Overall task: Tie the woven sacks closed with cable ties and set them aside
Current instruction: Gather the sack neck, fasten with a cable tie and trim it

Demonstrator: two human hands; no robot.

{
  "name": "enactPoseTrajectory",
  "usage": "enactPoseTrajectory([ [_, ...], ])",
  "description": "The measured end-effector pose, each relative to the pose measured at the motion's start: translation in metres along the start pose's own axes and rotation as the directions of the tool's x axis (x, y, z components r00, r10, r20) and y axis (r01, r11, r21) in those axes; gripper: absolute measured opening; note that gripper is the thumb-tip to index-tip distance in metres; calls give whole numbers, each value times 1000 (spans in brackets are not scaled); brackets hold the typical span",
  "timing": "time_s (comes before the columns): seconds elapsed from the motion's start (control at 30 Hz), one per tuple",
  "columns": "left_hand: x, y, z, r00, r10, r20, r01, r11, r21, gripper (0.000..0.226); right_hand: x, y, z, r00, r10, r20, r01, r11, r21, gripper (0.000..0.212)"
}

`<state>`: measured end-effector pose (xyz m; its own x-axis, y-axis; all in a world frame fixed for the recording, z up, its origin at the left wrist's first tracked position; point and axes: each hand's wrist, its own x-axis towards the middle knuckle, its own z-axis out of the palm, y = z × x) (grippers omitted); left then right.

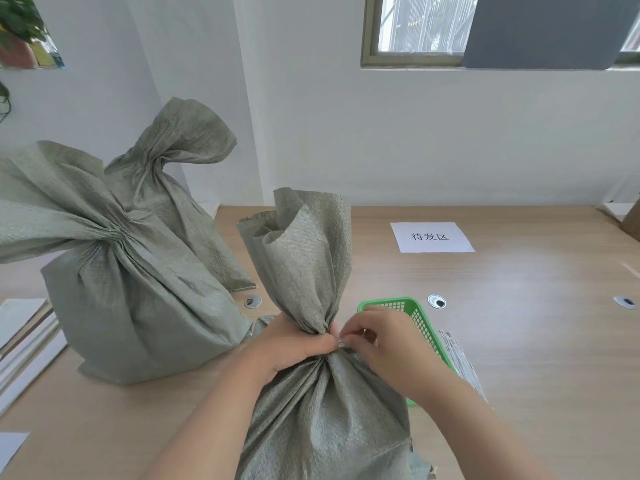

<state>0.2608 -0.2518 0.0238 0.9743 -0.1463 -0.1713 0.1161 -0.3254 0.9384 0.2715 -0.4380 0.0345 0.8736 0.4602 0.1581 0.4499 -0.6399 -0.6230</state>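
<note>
A grey-green woven sack (322, 420) stands in front of me on the wooden table (519, 323), its top bunched into a neck. My left hand (291, 344) grips that gathered neck from the left. Just right of the neck, my right hand (377, 337) pinches a pale cable tie (346, 342) against the sack. Only a short piece of the tie shows between the fingers. Two more sacks stand at the left with gathered necks: a near one (131, 306) and a far one (173, 188).
A green plastic basket (415, 317) sits behind my right hand, with a bundle of white cable ties (460, 362) beside it. A paper label with printed characters (431, 237) lies farther back. White boards (24, 337) lie at the left edge. Cable grommets (437, 301) dot the tabletop.
</note>
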Motion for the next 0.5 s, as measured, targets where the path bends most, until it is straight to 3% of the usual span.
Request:
enactPoseTrajectory([
  [0.23,-4,-5,-3,999,45,-2,-45,999,13,23,4,-4,9,995,-96,20,98,968,-231,19],
  [0.37,0,-6,-9,1000,-8,-22,10,994,105,7,-3,8,8,997,-38,-68,19,966,-258,17],
  [0.5,0,-4,-8,999,-37,-40,43,985,169,8,-5,13,3,996,-25,-83,1,960,-279,17],
])
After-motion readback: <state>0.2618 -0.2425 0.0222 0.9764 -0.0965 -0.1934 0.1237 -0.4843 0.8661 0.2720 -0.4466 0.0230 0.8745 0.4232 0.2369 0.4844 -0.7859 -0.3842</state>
